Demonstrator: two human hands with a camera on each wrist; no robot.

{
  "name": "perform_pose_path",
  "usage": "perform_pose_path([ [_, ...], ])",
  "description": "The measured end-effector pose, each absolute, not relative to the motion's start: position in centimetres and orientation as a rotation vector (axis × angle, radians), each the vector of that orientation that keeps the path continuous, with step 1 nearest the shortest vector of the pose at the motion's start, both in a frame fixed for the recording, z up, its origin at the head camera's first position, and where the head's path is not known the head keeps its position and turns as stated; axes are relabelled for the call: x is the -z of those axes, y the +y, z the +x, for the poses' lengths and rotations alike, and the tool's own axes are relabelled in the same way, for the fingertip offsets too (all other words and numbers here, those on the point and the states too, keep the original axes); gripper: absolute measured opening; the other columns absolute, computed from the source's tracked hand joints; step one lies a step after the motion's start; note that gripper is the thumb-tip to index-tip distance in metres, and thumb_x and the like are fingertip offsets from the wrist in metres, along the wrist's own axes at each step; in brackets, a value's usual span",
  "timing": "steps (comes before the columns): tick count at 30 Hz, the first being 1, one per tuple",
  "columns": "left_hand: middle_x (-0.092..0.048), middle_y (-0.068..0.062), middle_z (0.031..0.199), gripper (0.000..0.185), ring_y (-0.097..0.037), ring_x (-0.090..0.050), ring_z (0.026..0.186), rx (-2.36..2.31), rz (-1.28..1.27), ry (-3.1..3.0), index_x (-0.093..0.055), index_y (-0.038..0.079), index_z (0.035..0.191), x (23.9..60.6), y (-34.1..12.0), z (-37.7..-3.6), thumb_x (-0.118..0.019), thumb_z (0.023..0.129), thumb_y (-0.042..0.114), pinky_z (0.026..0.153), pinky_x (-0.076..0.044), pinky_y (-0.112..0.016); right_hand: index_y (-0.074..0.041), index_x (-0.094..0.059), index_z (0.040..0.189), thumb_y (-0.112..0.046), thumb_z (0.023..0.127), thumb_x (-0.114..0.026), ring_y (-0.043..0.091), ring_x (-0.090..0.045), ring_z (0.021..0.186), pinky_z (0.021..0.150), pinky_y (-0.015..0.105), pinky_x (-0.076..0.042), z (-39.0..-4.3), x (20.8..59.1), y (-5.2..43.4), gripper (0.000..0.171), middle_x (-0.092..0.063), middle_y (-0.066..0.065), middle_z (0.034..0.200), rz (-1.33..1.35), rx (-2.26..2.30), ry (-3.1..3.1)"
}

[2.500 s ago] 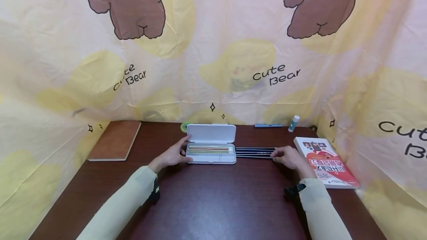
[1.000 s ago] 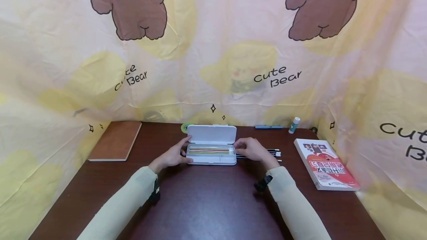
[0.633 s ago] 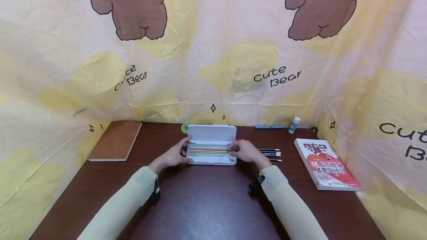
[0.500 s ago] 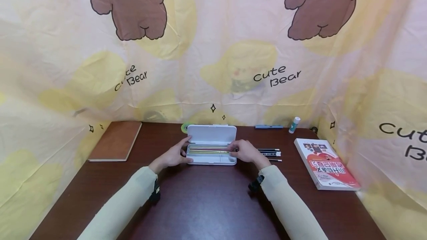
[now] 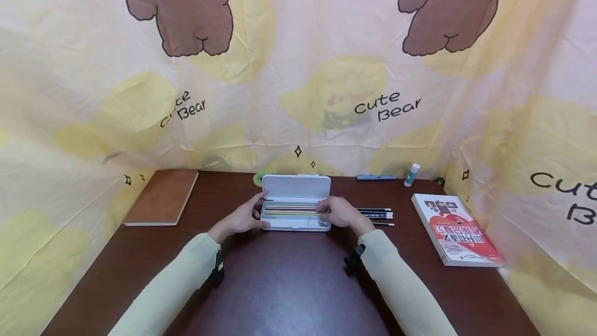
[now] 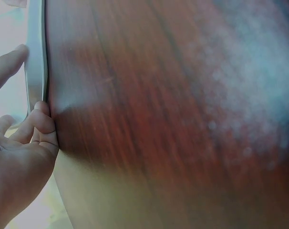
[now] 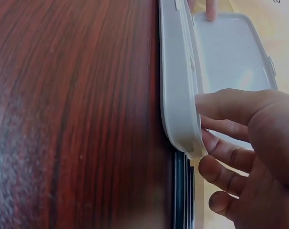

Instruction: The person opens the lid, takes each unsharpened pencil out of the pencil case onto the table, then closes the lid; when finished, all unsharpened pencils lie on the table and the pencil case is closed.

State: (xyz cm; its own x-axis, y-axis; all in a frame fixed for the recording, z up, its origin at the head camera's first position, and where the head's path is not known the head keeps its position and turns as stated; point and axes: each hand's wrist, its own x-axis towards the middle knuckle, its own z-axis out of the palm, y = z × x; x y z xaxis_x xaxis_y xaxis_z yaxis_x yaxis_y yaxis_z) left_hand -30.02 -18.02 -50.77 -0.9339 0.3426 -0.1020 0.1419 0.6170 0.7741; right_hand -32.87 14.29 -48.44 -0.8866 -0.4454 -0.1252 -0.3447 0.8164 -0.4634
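Resting at the middle of the dark wooden table (image 5: 289,284), near its far edge, is a white pencil case (image 5: 296,224), shallow and oblong with rounded corners. Lid (image 5: 296,187) stands open, tilted back toward the bear-print curtain (image 5: 326,66). Tray holds thin pencils laid lengthwise, yellow and other colours, in the far half; near half shows pale compartments.

Left hand (image 5: 241,218) steadies the case's left end: thumb along the far rim, curled fingers (image 6: 42,125) against the side wall. Right hand (image 5: 343,213) is at the right end, fingers (image 7: 230,107) bent over the tray's edge; cannot tell whether they pinch a pencil.

Black pencils (image 5: 377,214) lie just right of the case, partly under the right hand. Red-covered book (image 5: 454,229) lies further right, a brown notebook (image 5: 162,196) at far left, and a small glue stick (image 5: 411,174) stands by the curtain.
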Motion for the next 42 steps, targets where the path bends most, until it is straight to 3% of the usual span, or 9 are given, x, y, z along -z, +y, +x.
perform_pose_path([
  [11,-0.049,-0.012,0.149,0.101,-0.018,-0.055,0.090,-1.218,0.399,2.600,-0.019,0.027,0.160,50.5,-18.1,-30.2,-0.083,0.082,0.025,0.077,-0.046,-0.029,-0.017,-0.076,0.111,-0.014,0.090,-0.072,0.019,-0.063,0.105,0.100,0.042,-0.049,-33.0,48.3,14.0,0.022,-0.073,0.000,0.108,-0.583,0.607,2.762],
  [26,-0.050,-0.013,0.148,0.102,-0.018,-0.055,0.090,-1.243,0.406,2.588,-0.020,0.026,0.160,50.8,-18.0,-30.2,-0.084,0.081,0.023,0.075,-0.046,-0.029,-0.021,-0.077,0.099,-0.020,0.089,-0.075,0.014,-0.060,0.089,0.090,0.038,-0.052,-33.0,48.5,14.0,0.010,-0.072,-0.004,0.096,-0.589,0.666,2.773],
  [42,-0.050,-0.013,0.147,0.101,-0.019,-0.055,0.091,-1.232,0.405,2.591,-0.020,0.026,0.160,51.0,-18.1,-30.3,-0.084,0.082,0.024,0.076,-0.046,-0.029,-0.024,-0.077,0.093,-0.018,0.088,-0.077,0.013,-0.058,0.086,0.085,0.036,-0.051,-32.9,48.4,15.1,0.008,-0.070,-0.007,0.090,-0.615,0.777,2.830],
])
